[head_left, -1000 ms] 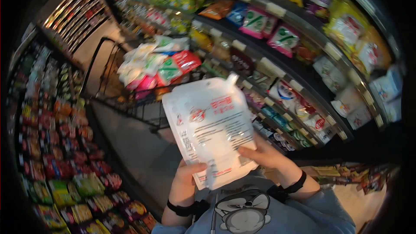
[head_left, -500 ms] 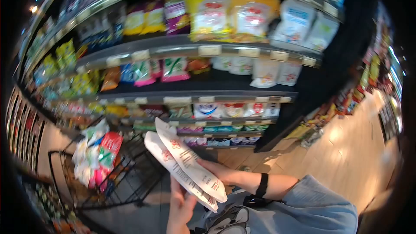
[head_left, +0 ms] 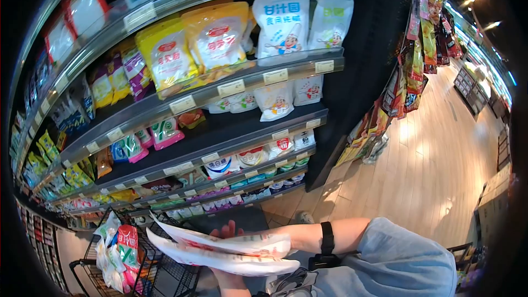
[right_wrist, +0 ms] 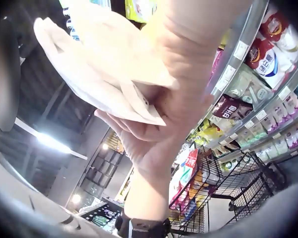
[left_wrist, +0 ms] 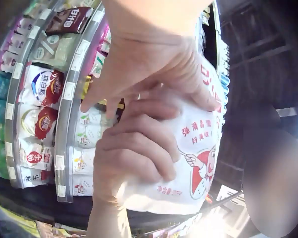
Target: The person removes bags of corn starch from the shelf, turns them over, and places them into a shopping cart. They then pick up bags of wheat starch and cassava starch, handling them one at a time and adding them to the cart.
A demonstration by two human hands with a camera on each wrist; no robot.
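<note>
Two white bags with red print overlap at a slant in the head view: one upper bag (head_left: 236, 242) and one lower bag (head_left: 220, 259). My right hand (head_left: 228, 230) grips from the shelf side, several of its fingers showing above the upper bag. Below the lower bag, my left hand (head_left: 226, 281) is mostly hidden. The left wrist view shows the left thumb (left_wrist: 203, 96) on a bag's printed face, with the right hand's bent fingers (left_wrist: 139, 139) against the same bag. In the right wrist view, the bags' pale edges (right_wrist: 109, 94) lie between both hands.
A black wire shopping cart (head_left: 170, 275) stands at lower left, carrying several bagged goods (head_left: 124, 253). Shelves (head_left: 264, 77) of packets with price tags rise ahead. To the right are hanging packets (head_left: 429, 16) and a wooden floor (head_left: 396, 170).
The view has swung right, from the cart toward the shelf end and aisle. The bags have tilted from face-on to nearly edge-on, and two now show separately. Both hands keep holding them.
</note>
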